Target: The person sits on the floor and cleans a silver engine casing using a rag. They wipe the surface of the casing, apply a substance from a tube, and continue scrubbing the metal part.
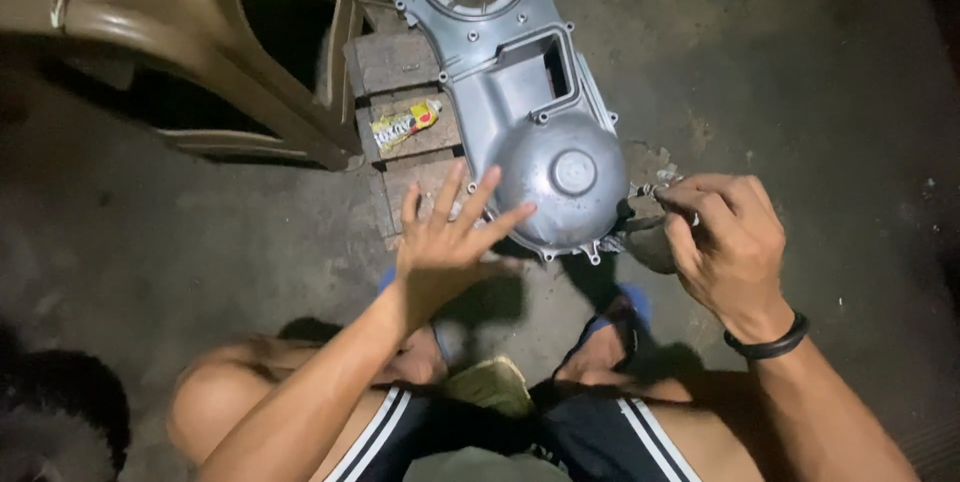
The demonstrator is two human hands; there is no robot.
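Observation:
A grey metal engine cover [520, 92] lies on a low wooden block [405, 62] on the concrete floor. My left hand [450, 242] hovers with fingers spread just left of the cover's round lower end, holding nothing. My right hand [730, 242], with a black band on the wrist, is closed on a small dark metal part [640, 227] at the cover's lower right edge. What exactly the part is cannot be made out.
A small yellow tube [405, 124] rests on the wooden block. A brown plastic chair [200, 32] stands at the upper left. My knees and blue sandals [625, 312] are below the cover. A dark tyre [50, 412] shows at the lower left.

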